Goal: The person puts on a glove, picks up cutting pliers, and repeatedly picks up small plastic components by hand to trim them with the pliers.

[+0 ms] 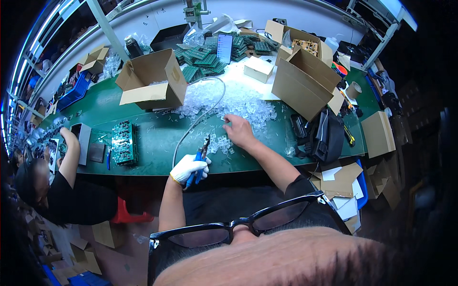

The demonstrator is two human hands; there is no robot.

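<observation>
My left hand (187, 168), in a white glove, is wrapped round a pair of cutting pliers (204, 148) with blue handles. The jaws point up and away from me. A grey cable or hose (192, 129) curves over the bench down to this hand. My bare right hand (241, 131) is at the near edge of a heap of small clear plastic pieces (248, 106). Its fingers are curled together toward the left, and what they pinch, if anything, is too small to make out. Between my hands lies a smaller group of clear pieces (220, 145) on the green bench (160, 143).
An open cardboard box (157, 83) stands left of the heap, another tilted box (305, 81) right of it. Behind are stacked green circuit boards (202, 59) and a phone (224, 47). A black bag (327, 136) lies right. A co-worker (71, 190) sits at left near a board stack (124, 143).
</observation>
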